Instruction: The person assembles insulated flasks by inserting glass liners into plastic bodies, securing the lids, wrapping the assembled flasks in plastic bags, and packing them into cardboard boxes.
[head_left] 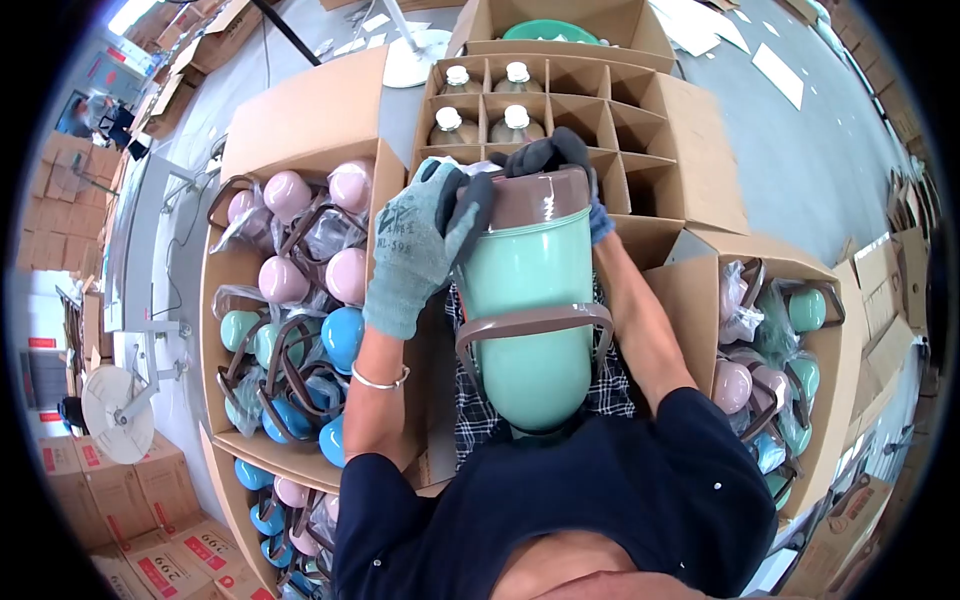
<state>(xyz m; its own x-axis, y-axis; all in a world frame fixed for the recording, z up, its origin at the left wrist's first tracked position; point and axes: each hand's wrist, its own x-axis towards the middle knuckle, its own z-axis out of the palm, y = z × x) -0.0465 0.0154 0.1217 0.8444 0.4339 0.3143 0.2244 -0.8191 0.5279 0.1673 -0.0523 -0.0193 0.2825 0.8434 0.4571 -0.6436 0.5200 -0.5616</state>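
A mint-green thermos jug lies tilted along my lap, its brown end pointing away from me and its rounded green end near my body. A brown carrying handle arches over its middle. My left hand, in a grey-green glove with dark fingertips, grips the brown end from the left. My right hand, in a dark glove, is wrapped round the far right edge of that end; its fingertips are partly hidden. A bit of clear plastic shows beyond the left fingers.
Ahead stands a divided carton with several clear white-capped bottles in its left cells. An open carton of pink, green and blue jugs sits at left, another carton at right. A standing fan is far left.
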